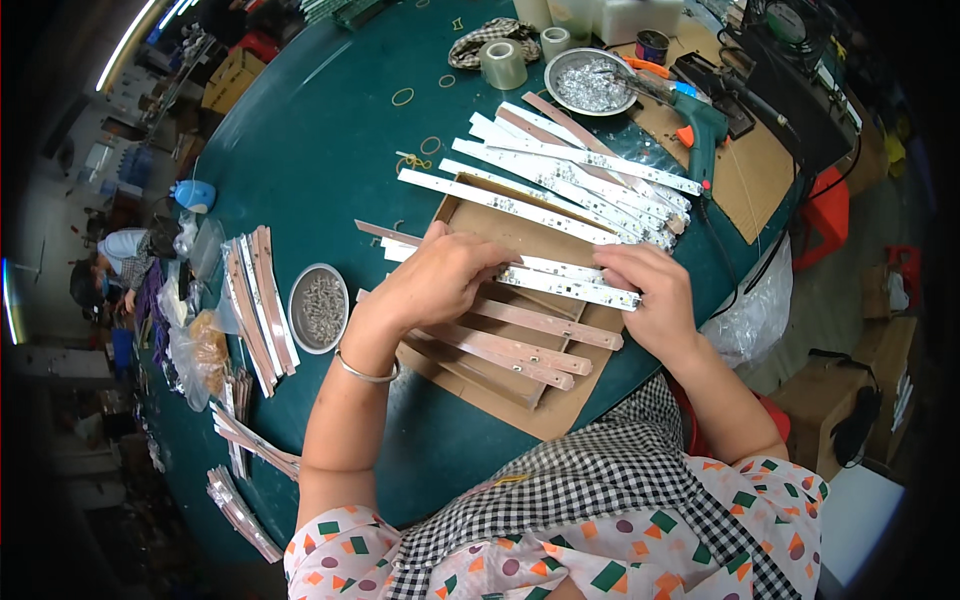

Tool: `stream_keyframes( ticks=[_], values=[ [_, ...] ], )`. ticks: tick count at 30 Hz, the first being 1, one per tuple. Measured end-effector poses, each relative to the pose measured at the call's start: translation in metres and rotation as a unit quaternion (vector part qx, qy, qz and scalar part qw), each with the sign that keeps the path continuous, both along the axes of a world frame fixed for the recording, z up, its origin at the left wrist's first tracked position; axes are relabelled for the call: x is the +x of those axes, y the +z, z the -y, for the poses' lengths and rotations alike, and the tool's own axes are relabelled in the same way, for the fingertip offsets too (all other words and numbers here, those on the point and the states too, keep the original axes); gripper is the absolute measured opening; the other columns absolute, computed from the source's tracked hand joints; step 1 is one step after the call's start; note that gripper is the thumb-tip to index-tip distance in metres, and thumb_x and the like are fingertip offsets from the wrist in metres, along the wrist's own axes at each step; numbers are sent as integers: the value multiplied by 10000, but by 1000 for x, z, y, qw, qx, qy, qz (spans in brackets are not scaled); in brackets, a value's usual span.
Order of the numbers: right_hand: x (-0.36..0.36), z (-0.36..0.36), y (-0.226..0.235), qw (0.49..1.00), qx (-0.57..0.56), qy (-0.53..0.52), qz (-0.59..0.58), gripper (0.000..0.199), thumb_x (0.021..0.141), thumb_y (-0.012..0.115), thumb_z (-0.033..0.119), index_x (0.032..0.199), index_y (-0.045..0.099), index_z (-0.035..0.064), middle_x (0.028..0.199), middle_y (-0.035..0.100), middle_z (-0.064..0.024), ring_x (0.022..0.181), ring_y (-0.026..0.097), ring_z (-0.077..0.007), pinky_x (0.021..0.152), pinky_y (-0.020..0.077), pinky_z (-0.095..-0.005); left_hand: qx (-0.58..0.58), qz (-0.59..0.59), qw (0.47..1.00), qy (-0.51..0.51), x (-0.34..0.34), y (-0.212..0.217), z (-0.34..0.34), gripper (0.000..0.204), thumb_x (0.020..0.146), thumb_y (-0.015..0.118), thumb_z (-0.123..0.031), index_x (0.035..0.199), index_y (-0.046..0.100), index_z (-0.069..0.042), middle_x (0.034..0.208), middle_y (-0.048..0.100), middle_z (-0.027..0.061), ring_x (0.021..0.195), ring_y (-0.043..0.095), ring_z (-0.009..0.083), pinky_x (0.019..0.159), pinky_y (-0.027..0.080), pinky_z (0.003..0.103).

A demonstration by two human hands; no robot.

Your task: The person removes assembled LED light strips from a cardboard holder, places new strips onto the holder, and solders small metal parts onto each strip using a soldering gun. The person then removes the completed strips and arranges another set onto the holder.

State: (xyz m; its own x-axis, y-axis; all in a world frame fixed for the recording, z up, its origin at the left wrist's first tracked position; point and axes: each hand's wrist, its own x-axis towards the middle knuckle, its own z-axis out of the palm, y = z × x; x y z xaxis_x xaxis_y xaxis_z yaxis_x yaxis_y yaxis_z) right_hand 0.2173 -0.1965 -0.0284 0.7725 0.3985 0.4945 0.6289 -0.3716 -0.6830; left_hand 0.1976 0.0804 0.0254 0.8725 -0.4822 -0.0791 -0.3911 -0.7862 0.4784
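Two white LED strips [565, 284] lie side by side between my hands, above a cardboard tray [480, 222]. My left hand [448, 275] curls over their left part, its fingertips pressed down near a strip's edge. At the right end my right hand [652, 292] pinches a strip between thumb and fingers. Below them, several brownish strips [545, 325], seen from the back with small holes near their ends, rest across the tray. A loose pile of white strips [570, 175] fans out beyond the tray. The undersides of the held strips are hidden.
To the left stand a metal bowl of small parts [322, 310] and bundled strips [262, 305]. Far right are a bowl of shiny bits [590, 82], a green glue gun [706, 135] with its cord, and tape rolls [503, 64]. Rubber bands [402, 97] lie on the green table [300, 190].
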Motion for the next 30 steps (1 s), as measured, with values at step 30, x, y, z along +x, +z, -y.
stream_keyframes(
  ticks=[30],
  values=[
    [-29,7,3,995,61,-76,-29,167,739,753,-58,884,681,-19,760,618,-74,640,626,-135,546,507,-247,-55,289,956,-6,4,-26,46,336,633,703,13,955,706,-84,852,672,21,799,573,226,736,452,364]
  ],
)
